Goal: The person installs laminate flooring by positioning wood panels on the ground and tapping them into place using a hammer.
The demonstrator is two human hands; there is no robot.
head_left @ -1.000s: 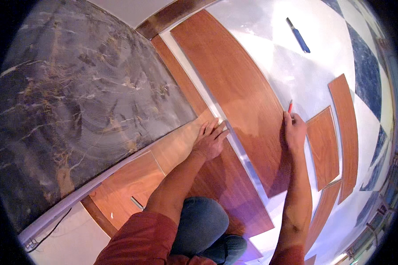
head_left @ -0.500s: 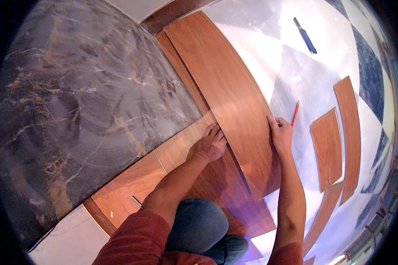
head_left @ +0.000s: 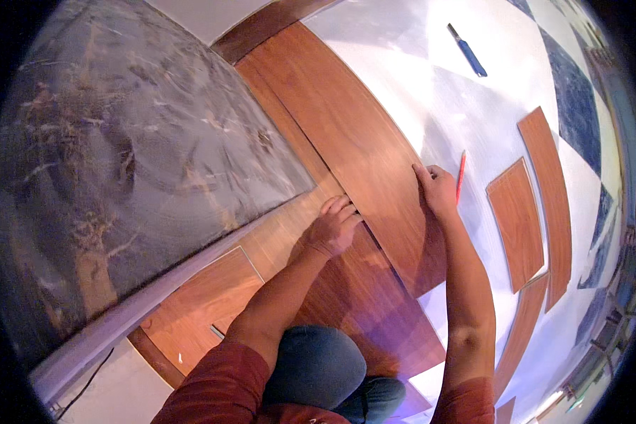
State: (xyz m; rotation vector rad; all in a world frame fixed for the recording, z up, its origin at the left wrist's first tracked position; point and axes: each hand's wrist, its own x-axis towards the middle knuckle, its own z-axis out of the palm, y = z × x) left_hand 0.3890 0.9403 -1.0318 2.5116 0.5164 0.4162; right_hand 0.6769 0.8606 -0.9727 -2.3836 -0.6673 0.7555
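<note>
Nearest, a knee in blue denim [head_left: 321, 357] sits over the floor, with a reddish-brown wood-look panel [head_left: 194, 297] to its left and a small grey bar-shaped object [head_left: 217, 331] lying on that, partly behind the forearm. Just beyond the knee, a broad reddish-brown plank [head_left: 367, 293] and a pale tan plank [head_left: 279, 239] lie flat, already side by side along a dark grey marble-patterned slab [head_left: 148, 162]. The left hand [head_left: 336, 225] rests palm down over them, fingers bent, fingertips at the seam, gripping nothing visible. To its right, the right hand [head_left: 438, 187] grips the right edge of a long reddish-brown wood-look plank [head_left: 357, 145], thumb on top; the fingers' undersides are hidden. That plank reaches away from between the hands, against a narrow reddish-brown strip [head_left: 283, 124]. A thin dark line shows along their joint, so it looks nearly closed but not finished. A red pencil [head_left: 461, 173] is at the right hand; whether held, I cannot tell. Farther right, a short loose board [head_left: 518, 222] and a slim curved-looking board [head_left: 550, 212] lie apart, apparently unfitted. Farthest off are a blue-handled knife [head_left: 468, 51] and a dark brown wooden border [head_left: 272, 30].
</note>
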